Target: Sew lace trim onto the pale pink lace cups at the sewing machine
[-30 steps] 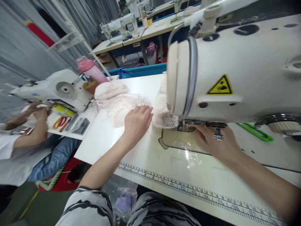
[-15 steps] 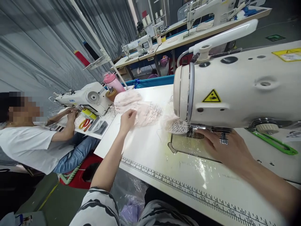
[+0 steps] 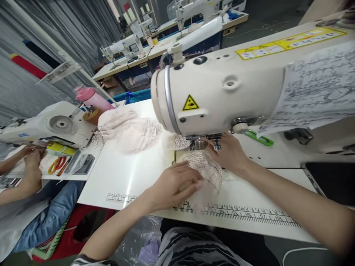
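Note:
A pale pink lace piece (image 3: 206,162) lies on the sewing table, just in front of the presser foot (image 3: 198,142) of a white sewing machine (image 3: 210,96). My left hand (image 3: 179,183) has closed on the left side of this lace, with slightly blurred fingers. Against its upper right edge, beside the foot, is my right hand (image 3: 227,151); the foot's parts and the lace hide its fingertips. More white lace (image 3: 179,142) shows left of the foot. To the left on the table is a heap of pale pink fabric pieces (image 3: 133,133) with loose thread ends.
A printed ruler (image 3: 235,213) runs along the front table edge. Green thread snips (image 3: 259,137) lie behind my right forearm. At left, a co-worker's hands (image 3: 33,157) work at another machine (image 3: 52,123), near a pink bottle (image 3: 93,98). A dark phone-like device (image 3: 332,183) lies at right.
My left hand has moved right from the fabric heap to the front of the presser foot, where the lace piece now lies. The view has shifted right; my right hand remains near the foot.

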### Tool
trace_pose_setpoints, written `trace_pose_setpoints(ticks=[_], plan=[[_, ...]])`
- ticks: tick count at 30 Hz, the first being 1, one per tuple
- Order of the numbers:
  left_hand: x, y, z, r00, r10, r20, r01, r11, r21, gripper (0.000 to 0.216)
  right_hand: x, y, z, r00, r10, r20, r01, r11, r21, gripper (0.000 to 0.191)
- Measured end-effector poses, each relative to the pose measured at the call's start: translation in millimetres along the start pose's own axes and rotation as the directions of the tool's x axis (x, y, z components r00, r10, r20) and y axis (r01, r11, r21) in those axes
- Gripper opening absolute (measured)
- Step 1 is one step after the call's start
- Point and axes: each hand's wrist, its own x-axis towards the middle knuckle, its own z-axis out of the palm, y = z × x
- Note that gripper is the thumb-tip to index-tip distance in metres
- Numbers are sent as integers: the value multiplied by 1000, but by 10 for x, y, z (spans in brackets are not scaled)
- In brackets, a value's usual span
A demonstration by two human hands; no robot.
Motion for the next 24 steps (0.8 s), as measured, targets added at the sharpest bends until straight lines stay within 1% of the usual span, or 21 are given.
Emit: trace_pose_setpoints(ticks=[2,3,5,7,8,10,12,15,17,20,24], plan=[[52,36,119,998,42,-48,-33,985,167,24,-1,5,-4,1000,-5,-12,5,1000,18,27],[56,27,159,996,50,-71,-29,962,273,30,-2,10,-8,999,-20,-28,21,999,39,29],[32,-21,207,996,60,-66,-23,890,455,42,-6,23,-20,995,-73,-68,80,992,98,33],[-7,-78,218,997,51,-63,-6,822,569,43,-12,30,-31,986,-137,-96,150,978,147,37],[-23,-102,213,995,42,-86,19,795,607,39,-16,28,-34,981,-168,-100,183,970,159,38],[-32,-138,192,988,30,-152,78,753,654,33,-20,12,-32,968,-228,-108,243,957,157,39],[-1,-164,177,979,59,-197,91,736,671,31,-19,-15,-26,949,-289,-126,305,942,139,38],[105,-203,194,978,95,-184,54,741,669,39,-8,-42,-23,929,-338,-149,354,929,104,33],[181,-241,217,982,92,-164,44,735,676,44,-1,-38,-28,934,-327,-142,339,939,66,32],[248,-315,226,983,96,-156,39,719,693,41,-1,-10,-24,952,-288,-102,292,956,19,33],[253,-422,183,982,109,-152,26,725,688,40,-31,10,20,968,-249,11,248,966,75,36]])
